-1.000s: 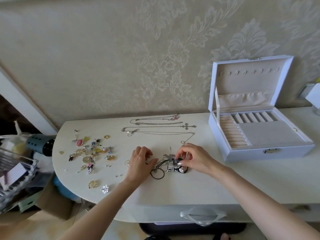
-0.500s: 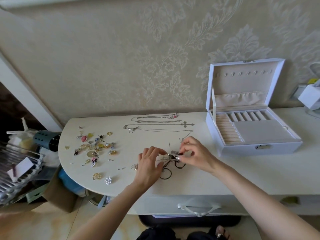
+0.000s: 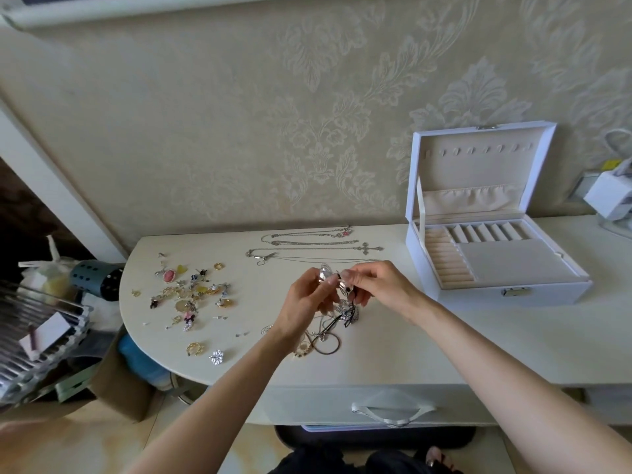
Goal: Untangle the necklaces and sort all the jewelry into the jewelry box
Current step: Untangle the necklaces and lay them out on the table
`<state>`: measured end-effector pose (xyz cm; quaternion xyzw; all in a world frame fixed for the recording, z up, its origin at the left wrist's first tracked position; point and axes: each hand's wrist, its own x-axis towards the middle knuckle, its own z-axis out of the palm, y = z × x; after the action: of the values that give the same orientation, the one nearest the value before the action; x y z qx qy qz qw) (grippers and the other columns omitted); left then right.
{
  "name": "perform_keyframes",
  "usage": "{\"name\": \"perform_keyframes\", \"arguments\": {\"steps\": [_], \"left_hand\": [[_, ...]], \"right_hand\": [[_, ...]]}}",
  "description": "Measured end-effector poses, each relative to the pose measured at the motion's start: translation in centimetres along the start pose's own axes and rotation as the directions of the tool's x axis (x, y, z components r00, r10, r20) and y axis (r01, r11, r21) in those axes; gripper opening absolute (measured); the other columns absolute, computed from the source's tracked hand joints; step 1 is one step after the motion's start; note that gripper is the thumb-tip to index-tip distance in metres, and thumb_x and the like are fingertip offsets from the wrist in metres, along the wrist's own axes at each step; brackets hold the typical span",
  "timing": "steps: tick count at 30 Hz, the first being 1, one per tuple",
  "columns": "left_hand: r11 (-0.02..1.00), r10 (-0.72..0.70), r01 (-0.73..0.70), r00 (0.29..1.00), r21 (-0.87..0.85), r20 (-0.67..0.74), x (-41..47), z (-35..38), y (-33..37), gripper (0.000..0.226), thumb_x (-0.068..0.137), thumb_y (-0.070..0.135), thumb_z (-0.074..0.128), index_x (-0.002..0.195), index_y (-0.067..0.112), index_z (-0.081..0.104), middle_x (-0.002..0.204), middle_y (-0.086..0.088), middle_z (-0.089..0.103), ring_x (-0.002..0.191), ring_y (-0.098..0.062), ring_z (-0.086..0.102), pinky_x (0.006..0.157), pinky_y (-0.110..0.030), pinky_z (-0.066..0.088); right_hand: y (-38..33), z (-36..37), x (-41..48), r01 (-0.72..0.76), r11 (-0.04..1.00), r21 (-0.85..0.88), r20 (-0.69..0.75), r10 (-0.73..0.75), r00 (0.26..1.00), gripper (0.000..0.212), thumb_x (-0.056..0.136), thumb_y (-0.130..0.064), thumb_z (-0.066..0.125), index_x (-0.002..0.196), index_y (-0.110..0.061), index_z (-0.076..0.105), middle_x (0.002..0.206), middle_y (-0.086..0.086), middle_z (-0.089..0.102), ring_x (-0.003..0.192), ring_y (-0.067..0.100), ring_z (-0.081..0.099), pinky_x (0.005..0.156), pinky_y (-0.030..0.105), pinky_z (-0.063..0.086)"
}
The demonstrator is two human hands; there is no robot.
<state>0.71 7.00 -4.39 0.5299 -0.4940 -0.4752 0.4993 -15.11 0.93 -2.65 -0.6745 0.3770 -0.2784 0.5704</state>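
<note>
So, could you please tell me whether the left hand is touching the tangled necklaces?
Touching. The head view shows the left hand pinching a silver piece of the tangled necklaces, with the right hand pinching it alongside.

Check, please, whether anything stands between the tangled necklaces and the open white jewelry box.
Nothing visible does. The left hand and right hand pinch the tangled silver and black-cord necklaces; only bare cream tabletop lies between them and the open white jewelry box. The straightened silver chains sit farther back.
</note>
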Motion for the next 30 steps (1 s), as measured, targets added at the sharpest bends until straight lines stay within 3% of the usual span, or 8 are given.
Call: {"name": "perform_keyframes", "arguments": {"steps": [4, 10, 13, 15, 17, 21, 25, 30], "left_hand": [[0.966, -0.118, 0.107, 0.992, -0.236, -0.033, 0.7, -0.5, 0.4, 0.022, 0.092, 0.031, 0.052, 0.083, 0.011, 0.051, 0.067, 0.003, 0.051, 0.060, -0.010, 0.043, 0.061, -0.025, 0.035], [0.747, -0.206, 0.156, 0.979, -0.647, -0.002, 1.2, -1.3, 1.4, 0.033, 0.096, 0.026, 0.038, 0.077, 0.007, 0.056, 0.080, -0.009, 0.065, 0.082, -0.021, 0.065, 0.086, -0.036, 0.049], [0.678, -0.236, 0.144, 0.971, -0.721, -0.028, 1.3, -1.4, 1.6, 0.039, 0.097, 0.024, 0.036, 0.062, 0.010, 0.046, 0.055, -0.005, 0.047, 0.054, -0.019, 0.054, 0.068, -0.032, 0.053], [0.801, -0.275, 0.171, 0.956, -0.574, -0.098, 1.5, -1.4, 1.4, 0.033, 0.096, 0.024, 0.038, 0.065, 0.014, 0.040, 0.052, -0.001, 0.042, 0.042, -0.012, 0.035, 0.044, -0.021, 0.039], [0.944, -0.249, 0.197, 0.952, -0.265, -0.178, 1.5, -1.5, 1.0, 0.024, 0.095, 0.023, 0.041, 0.072, 0.014, 0.042, 0.056, -0.001, 0.052, 0.042, -0.009, 0.028, 0.040, -0.018, 0.027], [0.958, -0.161, 0.188, 0.977, 0.218, -0.138, 1.1, -1.3, 0.5, 0.020, 0.090, 0.019, 0.056, 0.078, 0.009, 0.043, 0.077, -0.010, 0.072, 0.043, -0.009, 0.030, 0.042, -0.020, 0.024], [0.952, -0.214, 0.211, 0.977, 0.220, -0.010, 0.9, -1.2, 0.7, 0.020, 0.088, 0.011, 0.058, 0.084, 0.011, 0.039, 0.073, -0.009, 0.073, 0.043, -0.010, 0.025, 0.040, -0.018, 0.021], [0.940, -0.256, 0.214, 0.957, 0.266, 0.134, 0.9, -1.7, 1.0, 0.021, 0.088, 0.028, 0.063, 0.083, 0.008, 0.063, 0.055, 0.000, 0.056, 0.043, -0.008, 0.028, 0.044, -0.019, 0.020]], "right_hand": [[0.1, 0.1, -0.1, -0.027, 0.998, 0.056, 0.054, 0.024, 0.998, 0.008, 0.083, -0.014, 0.069, 0.089, -0.009, 0.069, 0.065, 0.003, 0.062, 0.055, 0.006, 0.054, 0.055, 0.017, 0.043], [1.2, -0.1, -0.1, -0.113, 0.993, -0.023, -0.011, 0.113, 0.994, 0.003, 0.081, -0.009, 0.071, 0.081, -0.012, 0.070, 0.067, 0.003, 0.062, 0.054, 0.006, 0.047, 0.052, 0.017, 0.034], [1.4, 0.0, -0.1, -0.125, 0.991, -0.052, -0.041, 0.123, 0.992, 0.006, 0.080, -0.007, 0.071, 0.081, -0.013, 0.070, 0.069, 0.002, 0.063, 0.053, 0.002, 0.050, 0.050, 0.013, 0.036], [1.5, 0.0, 0.0, -0.119, 0.991, -0.058, -0.060, 0.116, 0.991, 0.007, 0.080, -0.005, 0.071, 0.083, -0.012, 0.071, 0.072, 0.003, 0.066, 0.058, 0.000, 0.055, 0.055, 0.012, 0.041], [1.7, 0.1, 0.2, -0.099, 0.992, -0.077, -0.071, 0.094, 0.993, 0.010, 0.079, -0.007, 0.072, 0.080, -0.017, 0.073, 0.078, 0.009, 0.070, 0.069, 0.007, 0.059, 0.064, 0.017, 0.046], [1.7, 0.4, 0.4, -0.047, 0.993, -0.109, -0.089, 0.037, 0.995, 0.011, 0.077, -0.009, 0.073, 0.076, -0.020, 0.073, 0.072, 0.008, 0.068, 0.067, 0.010, 0.058, 0.067, 0.024, 0.047], [1.7, 0.5, 0.7, -0.025, 0.995, -0.098, -0.100, 0.015, 0.995, 0.017, 0.076, -0.002, 0.072, 0.075, -0.019, 0.071, 0.064, 0.000, 0.064, 0.060, 0.004, 0.057, 0.060, 0.015, 0.042], [1.9, 0.3, 0.3, -0.027, 0.995, -0.099, -0.067, 0.021, 0.998, 0.026, 0.075, 0.009, 0.066, 0.083, -0.015, 0.069, 0.071, 0.004, 0.065, 0.064, 0.003, 0.060, 0.061, 0.012, 0.045]]}}
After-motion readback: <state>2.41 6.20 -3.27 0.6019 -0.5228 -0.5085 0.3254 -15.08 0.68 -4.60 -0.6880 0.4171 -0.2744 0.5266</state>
